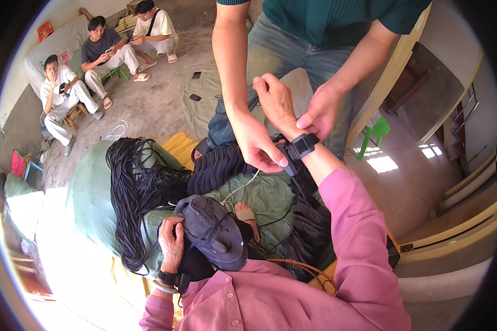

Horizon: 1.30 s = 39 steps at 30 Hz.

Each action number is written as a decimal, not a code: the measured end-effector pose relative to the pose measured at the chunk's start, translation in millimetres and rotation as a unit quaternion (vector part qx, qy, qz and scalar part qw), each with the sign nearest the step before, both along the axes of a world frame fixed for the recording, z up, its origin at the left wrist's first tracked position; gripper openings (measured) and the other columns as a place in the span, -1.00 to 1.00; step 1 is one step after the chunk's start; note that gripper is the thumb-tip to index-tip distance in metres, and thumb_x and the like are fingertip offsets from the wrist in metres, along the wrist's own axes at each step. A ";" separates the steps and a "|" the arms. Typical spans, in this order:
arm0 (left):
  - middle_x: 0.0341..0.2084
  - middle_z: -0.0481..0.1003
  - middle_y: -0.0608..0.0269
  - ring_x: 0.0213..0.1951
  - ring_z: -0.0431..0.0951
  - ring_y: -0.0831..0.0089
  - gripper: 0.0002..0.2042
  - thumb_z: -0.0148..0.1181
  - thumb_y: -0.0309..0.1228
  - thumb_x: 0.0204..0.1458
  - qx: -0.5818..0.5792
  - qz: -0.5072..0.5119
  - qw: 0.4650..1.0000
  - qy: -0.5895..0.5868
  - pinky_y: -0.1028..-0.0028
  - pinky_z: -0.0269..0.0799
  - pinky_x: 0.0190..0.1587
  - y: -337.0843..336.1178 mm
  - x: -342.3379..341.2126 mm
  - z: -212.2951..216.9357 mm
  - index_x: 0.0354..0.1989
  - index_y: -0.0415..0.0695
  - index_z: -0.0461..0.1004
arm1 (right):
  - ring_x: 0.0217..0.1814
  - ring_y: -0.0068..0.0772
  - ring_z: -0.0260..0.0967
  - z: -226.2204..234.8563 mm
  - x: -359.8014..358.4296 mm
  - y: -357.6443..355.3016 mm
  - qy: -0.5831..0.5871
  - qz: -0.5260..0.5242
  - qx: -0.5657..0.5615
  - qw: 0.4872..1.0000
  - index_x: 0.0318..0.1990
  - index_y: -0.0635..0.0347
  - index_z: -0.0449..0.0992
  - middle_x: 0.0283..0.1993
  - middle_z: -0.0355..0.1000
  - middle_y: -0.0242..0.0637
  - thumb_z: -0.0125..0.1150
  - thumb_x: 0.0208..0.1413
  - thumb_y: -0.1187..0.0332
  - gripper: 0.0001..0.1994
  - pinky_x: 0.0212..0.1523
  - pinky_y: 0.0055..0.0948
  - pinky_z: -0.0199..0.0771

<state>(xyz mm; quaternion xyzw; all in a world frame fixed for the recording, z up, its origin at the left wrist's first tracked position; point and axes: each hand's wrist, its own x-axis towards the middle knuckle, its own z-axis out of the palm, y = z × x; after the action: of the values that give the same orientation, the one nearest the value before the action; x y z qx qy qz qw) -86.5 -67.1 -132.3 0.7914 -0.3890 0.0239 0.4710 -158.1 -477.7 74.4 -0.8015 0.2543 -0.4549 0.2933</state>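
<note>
My right hand (273, 99) is raised in a loose fist, with nothing seen in it. Around its wrist sits a black strap with a boxy module (302, 146). Another person's hands work there: one hand (259, 143) at the black strap end, the other (321, 107) against my wrist. On my lap rests a dark grey lace-up shoe (212, 231). My left hand (171, 243) curls its fingers against the shoe's side; a similar black band (174, 280) circles that wrist. Left of the shoe hangs a thick bundle of black laces (135, 204).
A green sack (88, 193) bulges at left. Rows of dark shoe pieces (218, 168) lie ahead. Several seated people (102, 49) are at the far left. Two phones (195, 97) lie on the floor. A green stool (374, 132) and a wooden frame (389, 71) stand at right.
</note>
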 end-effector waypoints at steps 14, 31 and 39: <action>-0.23 0.58 0.10 -0.12 0.58 0.08 -0.90 0.15 -0.56 0.19 -0.012 0.009 1.000 0.017 0.24 0.45 0.01 0.8 -2.3 2.7 -0.17 -0.19 0.56 | -0.10 0.24 0.52 -23.8 8.2 8.5 0.076 -0.011 -0.039 0.996 -0.23 0.23 0.56 -0.18 0.58 0.04 0.07 0.36 0.15 -0.69 -0.12 0.07 0.49; -0.25 0.57 0.09 -0.14 0.57 0.07 -0.90 0.14 -0.56 0.18 -0.003 0.018 1.000 0.014 0.22 0.44 0.00 -1.2 -2.6 2.0 -0.19 -0.19 0.56 | -0.28 0.08 0.52 -14.3 -10.1 18.8 0.096 -0.006 -0.051 0.994 -0.28 0.32 0.52 -0.37 0.52 0.04 0.12 0.39 0.18 -0.66 -0.22 -0.05 0.47; -0.26 0.56 0.09 -0.15 0.55 0.05 -0.91 0.12 -0.52 0.21 0.004 0.023 1.000 0.009 0.19 0.42 -0.01 3.5 -2.2 -2.5 -0.21 -0.17 0.55 | -0.22 0.23 0.49 -36.2 -4.9 9.5 0.048 -0.007 -0.140 0.989 -0.29 0.26 0.45 -0.33 0.49 0.05 0.14 0.36 0.24 -0.74 -0.21 0.04 0.48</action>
<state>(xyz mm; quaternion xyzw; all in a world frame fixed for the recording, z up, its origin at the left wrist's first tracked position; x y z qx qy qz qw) -88.7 -63.5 -134.8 0.8022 -0.3660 0.0260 0.4710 -162.9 -468.2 38.2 -0.8538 0.2076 -0.4492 0.1619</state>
